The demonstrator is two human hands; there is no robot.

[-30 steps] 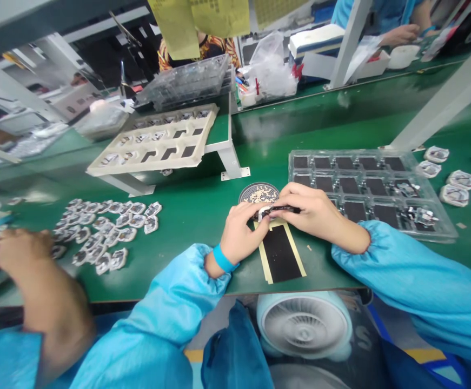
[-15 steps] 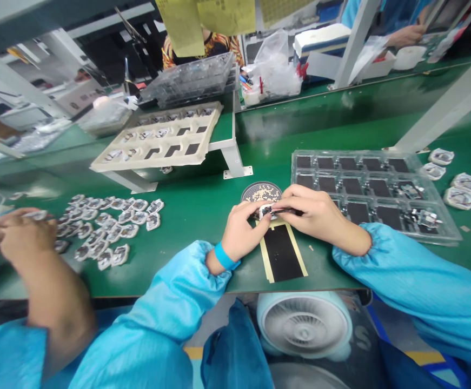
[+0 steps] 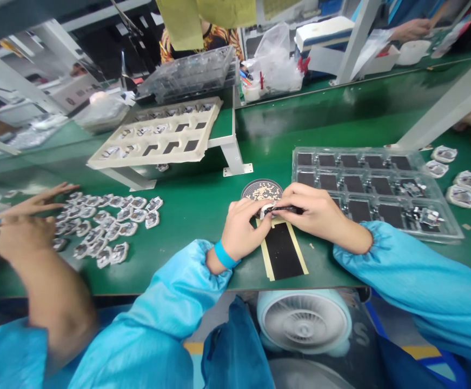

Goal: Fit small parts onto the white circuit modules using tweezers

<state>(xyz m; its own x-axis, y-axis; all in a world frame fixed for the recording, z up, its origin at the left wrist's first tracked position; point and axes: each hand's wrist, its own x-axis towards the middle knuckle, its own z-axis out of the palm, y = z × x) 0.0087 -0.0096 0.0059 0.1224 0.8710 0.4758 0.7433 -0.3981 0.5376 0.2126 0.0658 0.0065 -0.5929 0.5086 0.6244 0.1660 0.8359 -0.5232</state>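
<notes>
Pinched in my left hand (image 3: pixel 243 226) is a small white-cased part (image 3: pixel 266 210) with dark insides. My right hand (image 3: pixel 314 215) is closed on a thin dark tool that looks like tweezers (image 3: pixel 290 209), its tip at the part. Just behind my hands sits a round grey dish (image 3: pixel 255 188) of small pale pieces. Below them a black mat (image 3: pixel 286 254), edged with pale tape, lies on the green table. What the tool's tip touches is too small to make out.
A clear compartment tray (image 3: pixel 416 189) with dark pads and a few electronic parts lies right. Several white-cased parts (image 3: pixel 113 229) spread left, by a co-worker's hands (image 3: pixel 26 235). A cream tray (image 3: pixel 146 154) rests on a raised stand; a slanted post (image 3: pixel 446 102) rises at right.
My hands stay nearly in place, with the dark tool slightly shifted at the part. At left, one of the co-worker's hands has stretched out toward the spread parts. An arm appears at far right.
</notes>
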